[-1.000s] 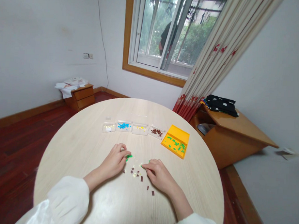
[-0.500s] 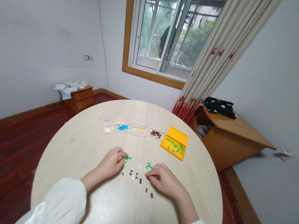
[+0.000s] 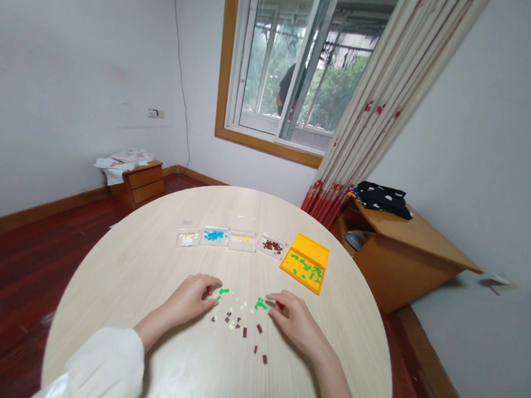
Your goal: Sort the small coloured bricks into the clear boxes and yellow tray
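Note:
My left hand (image 3: 196, 294) rests on the round table with thumb and fingers apart, beside a few small green bricks (image 3: 223, 291). Opposite it, my right hand (image 3: 291, 315) has its fingers spread next to another small green cluster (image 3: 261, 304). Neither hand shows anything in its grip. Between and below the hands lie several dark brown pieces (image 3: 244, 332), some flat and oblong. Pale, nearly clear pieces (image 3: 232, 326) are scattered among them.
Behind the hands stand clear trays of pale pieces (image 3: 188, 238), blue pieces (image 3: 214, 236), yellow pieces (image 3: 243, 240) and brown pieces (image 3: 272, 246). An open orange case (image 3: 304, 263) with green pieces lies at the right. The round table (image 3: 190, 369) has a curved edge.
My right hand has drawn back slightly and its fingers have opened, uncovering a brown piece near it. My left hand's thumb and fingers have spread apart. The view has tilted slightly.

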A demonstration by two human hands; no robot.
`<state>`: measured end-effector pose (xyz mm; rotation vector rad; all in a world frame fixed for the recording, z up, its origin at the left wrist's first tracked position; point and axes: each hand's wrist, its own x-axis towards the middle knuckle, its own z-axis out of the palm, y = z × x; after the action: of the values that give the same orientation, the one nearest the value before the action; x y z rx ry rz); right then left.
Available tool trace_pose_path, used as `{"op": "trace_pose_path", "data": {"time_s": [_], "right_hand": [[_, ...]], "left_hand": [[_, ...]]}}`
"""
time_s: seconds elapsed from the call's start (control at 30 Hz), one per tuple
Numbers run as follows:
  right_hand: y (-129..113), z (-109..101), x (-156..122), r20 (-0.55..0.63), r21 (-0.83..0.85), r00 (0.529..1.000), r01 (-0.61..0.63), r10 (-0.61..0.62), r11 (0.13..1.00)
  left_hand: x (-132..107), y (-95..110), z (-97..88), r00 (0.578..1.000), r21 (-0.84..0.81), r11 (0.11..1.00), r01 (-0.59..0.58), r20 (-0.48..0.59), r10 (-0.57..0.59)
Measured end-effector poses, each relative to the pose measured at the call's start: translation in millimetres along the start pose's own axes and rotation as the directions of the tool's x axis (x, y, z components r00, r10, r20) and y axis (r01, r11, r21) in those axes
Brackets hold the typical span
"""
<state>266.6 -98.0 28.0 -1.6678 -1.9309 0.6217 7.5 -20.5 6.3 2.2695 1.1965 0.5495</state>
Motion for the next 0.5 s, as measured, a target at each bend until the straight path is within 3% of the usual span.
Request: {"op": "trace_pose_path", "data": {"time_s": [0.13, 0.5], "right_hand": [[1.3, 8.5, 4.3, 0.020, 0.030, 0.999, 0.040, -0.041, 0.999], [-4.0, 25.3, 21.4, 0.030, -0.046, 0.988, 0.150, -0.149, 0.988]], "left_hand": [[2.9, -5.0, 4.2, 1.000, -0.026, 1.000, 0.002, 0.026, -0.001], [10.4, -2.2, 13.4, 0.996, -0.005, 0.999, -0.043, -0.078, 0.042]]}}
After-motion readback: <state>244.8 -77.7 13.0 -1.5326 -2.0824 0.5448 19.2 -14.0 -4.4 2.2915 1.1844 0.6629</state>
